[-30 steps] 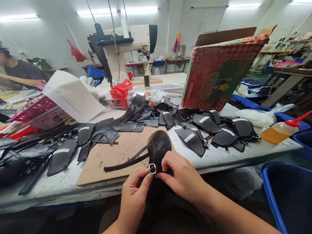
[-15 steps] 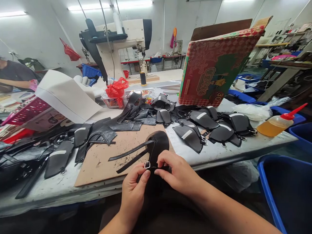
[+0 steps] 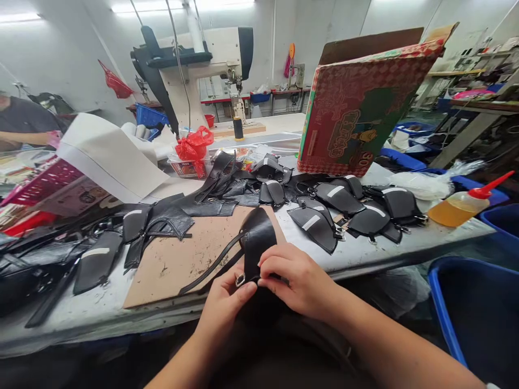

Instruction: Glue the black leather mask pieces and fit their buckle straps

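Observation:
A black leather shoe upper with two long thin straps stands over the near edge of a cardboard sheet. My left hand is closed at its lower left, with a small silver buckle between thumb and fingers. My right hand pinches the lower right edge of the upper, thumb against forefinger. The fingertips of both hands nearly meet, and what lies just between them is partly hidden.
Several black leather pieces with buckles lie to the right, more to the left. A glue bottle stands at the right. Behind are a red carton and a sewing machine. A blue bin stands lower right.
The upper has turned so its smooth outer side shows more. Its straps have swung lower, and the buckle has tilted and moved slightly down and left with my left hand.

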A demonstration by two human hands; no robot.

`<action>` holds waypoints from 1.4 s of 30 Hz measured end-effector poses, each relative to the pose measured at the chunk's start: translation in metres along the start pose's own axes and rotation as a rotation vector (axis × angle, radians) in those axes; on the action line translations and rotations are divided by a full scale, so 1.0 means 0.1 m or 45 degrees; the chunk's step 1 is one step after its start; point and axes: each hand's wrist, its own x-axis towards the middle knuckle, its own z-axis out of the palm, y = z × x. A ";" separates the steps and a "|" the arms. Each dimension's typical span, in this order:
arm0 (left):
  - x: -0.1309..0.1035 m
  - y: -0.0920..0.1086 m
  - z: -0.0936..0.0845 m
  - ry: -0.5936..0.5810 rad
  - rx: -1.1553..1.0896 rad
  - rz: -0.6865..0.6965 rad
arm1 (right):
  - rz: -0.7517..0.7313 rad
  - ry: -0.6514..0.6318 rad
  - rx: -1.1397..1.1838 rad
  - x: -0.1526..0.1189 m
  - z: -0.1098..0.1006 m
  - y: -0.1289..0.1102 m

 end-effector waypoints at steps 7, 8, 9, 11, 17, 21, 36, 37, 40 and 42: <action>-0.03 0.05 0.00 0.259 0.620 0.405 | 0.035 0.046 -0.209 -0.02 -0.08 0.07; -0.04 0.04 0.00 0.288 0.674 0.462 | 0.014 0.055 -0.235 -0.03 -0.08 0.07; -0.04 0.03 0.00 0.298 0.702 0.494 | -0.025 0.061 -0.270 -0.02 -0.08 0.07; -0.05 0.01 0.01 0.294 0.705 0.502 | -0.142 0.054 -0.376 -0.01 -0.07 0.06; -0.05 -0.04 0.00 0.310 0.455 0.293 | -0.271 -0.115 -0.436 0.04 -0.03 0.02; -0.04 -0.11 -0.03 0.302 0.253 0.185 | -0.076 -0.145 -0.176 0.04 0.00 0.00; -0.05 -0.08 0.01 0.212 0.219 0.342 | 0.567 0.242 0.435 0.07 0.19 -0.01; -0.04 -0.07 0.01 0.188 0.211 0.325 | 0.542 0.246 0.402 0.07 0.19 -0.01; -0.01 -0.02 0.01 0.195 0.211 0.276 | 0.453 0.225 0.308 0.04 0.19 -0.02; 0.01 0.01 0.02 0.272 0.274 0.255 | 0.394 0.217 0.262 0.01 0.19 -0.02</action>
